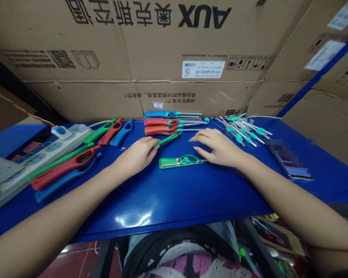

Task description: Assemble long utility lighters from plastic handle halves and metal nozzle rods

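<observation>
My left hand (pixel 139 156) grips a green lighter shell half (pixel 168 139) between thumb and fingers, its narrow end pointing right. In front of me on the blue table lies an open green lighter shell (pixel 178 161) with a metal tube and thin wires set inside it. Just right of that shell, my right hand (pixel 216 148) hovers with thumb and fingers apart and nothing between them. Assembled lighters (pixel 162 122) in blue, red and orange lie stacked behind my hands, metal nozzles to the right. Beyond my right hand is a pile of metal nozzle parts (pixel 240 130) with teal pieces.
Green, red and blue lighter shells (pixel 65 168) lie at the left, beside a white power strip (pixel 43 154). More shells (pixel 108 135) sit farther back. A phone (pixel 291 160) rests at the right. Large cardboard (pixel 104 90) walls the table's back.
</observation>
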Motion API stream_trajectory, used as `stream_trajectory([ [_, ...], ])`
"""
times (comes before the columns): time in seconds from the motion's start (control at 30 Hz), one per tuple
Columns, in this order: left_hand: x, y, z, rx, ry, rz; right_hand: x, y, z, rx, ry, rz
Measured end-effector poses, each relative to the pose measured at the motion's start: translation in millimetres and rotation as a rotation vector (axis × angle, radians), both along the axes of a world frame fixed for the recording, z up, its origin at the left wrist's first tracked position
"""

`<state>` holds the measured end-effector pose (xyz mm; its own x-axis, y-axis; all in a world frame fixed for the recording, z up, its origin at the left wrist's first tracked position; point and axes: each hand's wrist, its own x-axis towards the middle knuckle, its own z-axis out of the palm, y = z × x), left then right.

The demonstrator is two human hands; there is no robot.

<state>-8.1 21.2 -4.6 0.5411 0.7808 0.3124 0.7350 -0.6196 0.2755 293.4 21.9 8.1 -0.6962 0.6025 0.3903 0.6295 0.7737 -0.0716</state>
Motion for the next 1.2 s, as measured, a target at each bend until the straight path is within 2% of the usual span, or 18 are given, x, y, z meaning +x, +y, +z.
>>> stream_trajectory([
  [0.1, 7.4, -6.3, 4.7, -0.064, -0.219, 0.043, -1.6, 0.1, -0.5, 0.051, 0.044, -0.023],
  [0.27, 18.9, -15.6, 10.8, -0.464, -0.606, 0.050, -2.0, 1.3, -0.9, 0.061, 0.075, -0.026],
  [0.4, 22.9, -17.2, 9.6, -0.719, -0.747, 0.035, 0.0, 2.3, -2.2, 0.002, 0.067, 0.027],
  [0.5, 23.4, -17.7, 7.4, -0.826, -0.777, 0.014, -1.2, 0.9, -3.1, -0.074, 0.068, 0.083],
  [0.7, 23.6, -19.7, 8.5, -0.738, -0.686, -0.037, -5.7, -1.8, -4.3, -0.237, 0.128, 0.118],
  [1.1, 24.8, -24.0, 12.0, -0.710, -0.661, -0.025, -6.8, 0.4, -8.4, -0.316, 0.273, 0.189],
  [1.2, 24.3, -25.3, 11.0, -0.543, -0.615, -0.051, -6.9, 0.7, -5.7, -0.346, 0.314, 0.168],
])
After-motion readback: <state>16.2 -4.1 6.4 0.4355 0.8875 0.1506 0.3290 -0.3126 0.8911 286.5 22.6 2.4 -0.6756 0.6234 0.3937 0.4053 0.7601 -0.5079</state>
